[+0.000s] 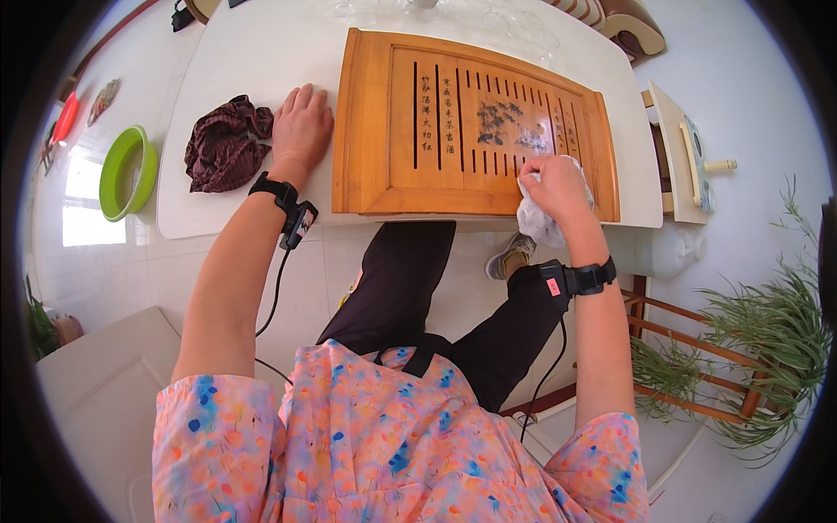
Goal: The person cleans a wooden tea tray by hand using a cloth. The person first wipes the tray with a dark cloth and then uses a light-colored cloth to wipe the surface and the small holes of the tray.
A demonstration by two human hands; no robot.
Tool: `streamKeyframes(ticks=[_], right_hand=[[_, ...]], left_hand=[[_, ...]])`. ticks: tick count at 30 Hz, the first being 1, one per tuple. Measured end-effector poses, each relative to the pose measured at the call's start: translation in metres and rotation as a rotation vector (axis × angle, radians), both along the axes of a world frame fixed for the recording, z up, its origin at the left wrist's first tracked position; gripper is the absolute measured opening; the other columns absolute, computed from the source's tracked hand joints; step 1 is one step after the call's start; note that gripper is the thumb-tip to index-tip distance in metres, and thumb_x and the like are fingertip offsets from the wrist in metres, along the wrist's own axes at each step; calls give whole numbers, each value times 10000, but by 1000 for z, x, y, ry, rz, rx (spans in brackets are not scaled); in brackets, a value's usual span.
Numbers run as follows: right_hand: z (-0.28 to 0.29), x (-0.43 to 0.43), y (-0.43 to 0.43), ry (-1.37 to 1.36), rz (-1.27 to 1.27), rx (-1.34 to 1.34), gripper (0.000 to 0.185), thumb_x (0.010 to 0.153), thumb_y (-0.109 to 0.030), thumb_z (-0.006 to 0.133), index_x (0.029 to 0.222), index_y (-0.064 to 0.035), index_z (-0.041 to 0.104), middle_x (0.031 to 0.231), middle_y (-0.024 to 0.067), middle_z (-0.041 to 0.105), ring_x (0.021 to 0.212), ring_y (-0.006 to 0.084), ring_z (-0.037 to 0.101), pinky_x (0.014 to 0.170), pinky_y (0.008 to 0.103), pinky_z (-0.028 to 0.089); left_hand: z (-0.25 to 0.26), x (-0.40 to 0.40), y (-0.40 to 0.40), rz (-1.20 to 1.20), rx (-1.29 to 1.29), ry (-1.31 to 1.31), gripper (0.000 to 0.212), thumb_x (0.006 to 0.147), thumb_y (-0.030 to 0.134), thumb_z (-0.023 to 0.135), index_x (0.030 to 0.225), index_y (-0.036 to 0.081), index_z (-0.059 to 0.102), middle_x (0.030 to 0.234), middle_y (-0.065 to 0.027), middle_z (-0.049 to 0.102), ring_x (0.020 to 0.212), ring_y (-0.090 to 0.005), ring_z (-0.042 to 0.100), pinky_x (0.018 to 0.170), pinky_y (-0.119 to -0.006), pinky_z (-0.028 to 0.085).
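Note:
A slatted wooden tea tray [373, 124] with dark characters and a painted plant motif lies on the white table [216, 59]. My right hand [556, 186] grips a white cloth [539, 222] at the tray's near right part; the cloth hangs over the near edge. My left hand [302, 127] rests flat on the table, just left of the tray, its fingers slightly apart and holding nothing. Close beside that hand, on its left, lies a crumpled dark maroon checked cloth [225, 147].
Clear glasses [497, 23] stand beyond the tray at the table's far side. A green basin [149, 170] and a red basin [65, 119] are on the floor at left. An open drawer or cabinet panel [677, 150] and spider plants [771, 327] on a wooden stand are at right.

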State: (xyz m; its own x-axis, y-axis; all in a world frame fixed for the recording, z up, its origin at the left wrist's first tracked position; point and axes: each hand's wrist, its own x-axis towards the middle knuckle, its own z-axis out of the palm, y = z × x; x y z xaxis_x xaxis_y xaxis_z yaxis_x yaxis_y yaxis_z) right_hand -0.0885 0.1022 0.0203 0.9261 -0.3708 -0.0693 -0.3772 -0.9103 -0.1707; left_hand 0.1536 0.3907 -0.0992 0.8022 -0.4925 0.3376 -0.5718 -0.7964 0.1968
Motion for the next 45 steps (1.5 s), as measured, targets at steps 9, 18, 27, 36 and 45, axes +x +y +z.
streamKeyframes(ticks=[9,18,27,36,45], right_hand=[[-13,11,2,-119,-88,-137,69,744,-173,637,730,-124,684,780,91,667,749,305,629,667,409,503],[-10,15,10,-131,-67,6,78,742,-187,640,752,-123,684,774,99,666,757,306,632,680,415,503],[4,18,18,123,-67,-109,110,735,-103,586,697,-127,686,741,122,660,737,324,638,668,423,509],[-4,20,16,-63,-59,-175,76,764,-148,619,758,-117,688,743,127,659,737,331,639,662,429,512],[-1,11,19,84,0,-190,72,759,-155,631,756,-100,677,729,153,648,718,341,638,647,444,506]], left_hand=[[-1,0,-2,-8,-4,13,321,894,248,486,1178,114,555,1304,-90,503,1266,-271,422,1014,-418,375],[1,0,-2,-1,-17,6,320,890,253,490,1168,113,567,1319,-86,496,1265,-270,425,1015,-422,376],[-2,1,1,-6,-10,-19,317,890,252,493,1165,111,563,1311,-90,500,1253,-269,433,1006,-419,384],[5,-3,-3,-25,-13,28,311,889,244,492,1162,110,555,1297,-88,500,1255,-269,425,1007,-419,382],[-2,0,1,-7,-21,0,310,895,245,479,1163,108,554,1316,-94,490,1265,-276,420,1015,-426,372]])
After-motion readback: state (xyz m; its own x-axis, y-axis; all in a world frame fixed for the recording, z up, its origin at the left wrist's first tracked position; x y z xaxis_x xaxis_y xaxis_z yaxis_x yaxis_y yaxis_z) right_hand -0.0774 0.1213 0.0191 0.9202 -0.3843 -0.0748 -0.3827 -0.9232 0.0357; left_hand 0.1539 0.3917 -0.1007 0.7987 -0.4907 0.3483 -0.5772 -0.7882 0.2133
